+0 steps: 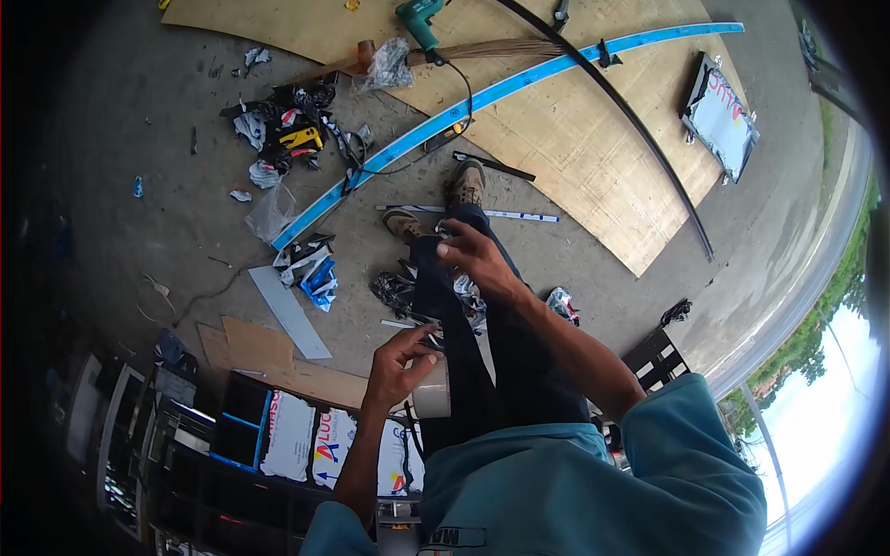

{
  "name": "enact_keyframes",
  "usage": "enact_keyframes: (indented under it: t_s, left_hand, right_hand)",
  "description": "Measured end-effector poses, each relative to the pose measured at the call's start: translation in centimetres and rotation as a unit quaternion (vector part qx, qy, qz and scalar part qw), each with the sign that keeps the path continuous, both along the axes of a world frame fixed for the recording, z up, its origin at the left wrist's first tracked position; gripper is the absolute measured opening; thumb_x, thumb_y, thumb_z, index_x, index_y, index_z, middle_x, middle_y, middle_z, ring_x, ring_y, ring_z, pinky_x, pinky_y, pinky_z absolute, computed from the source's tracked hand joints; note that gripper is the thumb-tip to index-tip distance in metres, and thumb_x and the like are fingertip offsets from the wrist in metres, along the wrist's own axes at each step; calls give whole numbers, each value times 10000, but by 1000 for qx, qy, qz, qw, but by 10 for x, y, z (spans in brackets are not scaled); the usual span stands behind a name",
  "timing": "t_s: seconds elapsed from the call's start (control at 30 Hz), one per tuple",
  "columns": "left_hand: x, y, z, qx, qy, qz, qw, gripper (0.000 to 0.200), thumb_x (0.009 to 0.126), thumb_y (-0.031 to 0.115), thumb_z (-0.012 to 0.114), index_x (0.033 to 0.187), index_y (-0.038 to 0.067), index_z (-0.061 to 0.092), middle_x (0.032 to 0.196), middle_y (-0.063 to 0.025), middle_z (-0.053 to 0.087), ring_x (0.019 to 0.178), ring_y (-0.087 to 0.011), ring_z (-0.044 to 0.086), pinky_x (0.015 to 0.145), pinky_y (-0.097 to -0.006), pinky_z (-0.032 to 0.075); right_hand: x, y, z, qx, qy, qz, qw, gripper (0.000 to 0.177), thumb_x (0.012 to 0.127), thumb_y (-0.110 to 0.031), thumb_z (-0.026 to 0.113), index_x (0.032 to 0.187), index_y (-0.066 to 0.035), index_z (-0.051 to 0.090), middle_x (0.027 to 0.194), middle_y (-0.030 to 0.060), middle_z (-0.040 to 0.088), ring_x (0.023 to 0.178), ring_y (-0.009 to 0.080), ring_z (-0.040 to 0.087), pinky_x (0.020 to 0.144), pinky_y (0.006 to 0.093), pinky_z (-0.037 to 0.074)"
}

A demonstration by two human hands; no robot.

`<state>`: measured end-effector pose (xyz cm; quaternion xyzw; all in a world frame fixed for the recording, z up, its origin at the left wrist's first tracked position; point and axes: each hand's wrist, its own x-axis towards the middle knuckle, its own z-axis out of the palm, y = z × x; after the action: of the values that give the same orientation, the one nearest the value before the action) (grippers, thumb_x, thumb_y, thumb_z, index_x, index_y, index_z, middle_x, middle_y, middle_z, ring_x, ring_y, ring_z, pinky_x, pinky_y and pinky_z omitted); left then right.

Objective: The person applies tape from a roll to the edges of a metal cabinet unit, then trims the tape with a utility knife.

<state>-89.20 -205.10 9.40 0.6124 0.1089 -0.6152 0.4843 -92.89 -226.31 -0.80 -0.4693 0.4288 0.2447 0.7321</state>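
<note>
My left hand is closed in a pinch beside my left thigh. Between its thumb and fingers is a small dark and white piece, too small to name. My right hand hovers over my knees with its fingers bent and apart, and nothing shows in it. Just below my left hand, against my leg, is a pale round roll. Crumpled dark plastic film lies on the ground by my shins, with a white-and-blue strip by my shoes.
A plywood sheet carries a green power drill. A long blue strip and a black strip cross it. Scraps and a yellow tool lie left. A film-covered panel is at right, wrapped panels lower left.
</note>
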Motion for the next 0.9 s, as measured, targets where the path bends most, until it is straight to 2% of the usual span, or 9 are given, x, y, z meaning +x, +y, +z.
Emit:
enact_keyframes:
  t_s: [0.2,0.4,0.53,0.6,0.73,0.77,0.8,0.87,0.9]
  left_hand:
    - [4,9,-113,6,56,80,995,387,833,5,632,1211,-42,565,1103,-168,655,917,-209,688,837,-342,540]
    - [-18,40,-157,26,131,208,969,348,827,-2,624,1169,-39,578,1093,-175,660,935,-203,681,867,-333,523]
    - [-30,58,-159,77,169,253,949,368,827,-7,610,1190,-45,560,1160,-175,626,984,-205,667,882,-335,516]
    - [-28,66,-150,64,180,263,946,407,836,-2,594,1234,-49,526,1240,-175,573,1026,-223,653,890,-342,517]
    - [-25,80,-123,38,159,299,940,447,842,7,591,1273,-53,492,1282,-180,540,1048,-245,645,904,-350,513]
    - [-22,82,-115,24,168,291,942,452,843,9,590,1279,-54,487,1295,-184,527,1052,-257,644,909,-354,512]
    - [-20,82,-106,4,173,283,943,458,845,10,589,1286,-55,483,1309,-188,514,1057,-270,643,914,-358,511]
    - [-19,87,-74,-25,175,276,945,454,848,7,582,1286,-57,483,1305,-188,515,1059,-275,642,912,-359,511]
    - [-18,91,-57,-41,182,263,947,450,850,4,574,1286,-59,483,1301,-188,516,1061,-281,641,911,-360,511]
  right_hand:
    - [24,-31,-359,-52,203,-75,975,226,888,-147,616,1054,4,643,931,116,686,785,214,668,673,318,534]
    - [61,-28,-502,35,267,-257,928,503,856,-325,663,1283,-115,499,960,92,554,788,215,559,688,417,473]
    - [50,-43,-531,107,272,-381,877,713,835,-443,695,1435,-194,403,979,76,465,791,216,485,698,483,432]
    - [75,-31,-445,27,266,-355,896,390,903,-313,638,1197,-99,497,1193,136,533,1149,272,504,974,524,406]
    - [63,-57,-465,113,208,-394,888,338,910,-298,630,1133,-69,520,1131,141,578,1169,305,520,973,552,406]
    - [36,-79,-465,-50,94,-15,994,291,918,-285,617,1096,-70,534,1079,127,602,1135,280,552,967,481,429]
    - [22,-97,-457,-212,-42,366,905,247,926,-271,604,1059,-71,548,1028,114,626,1100,256,584,961,409,452]
    - [49,-49,-314,16,61,-69,996,180,949,-184,548,1004,-13,555,838,46,585,747,137,571,712,283,470]
    - [54,-35,-246,-38,-20,126,991,171,942,-166,556,999,-4,552,807,34,554,682,121,525,647,272,429]
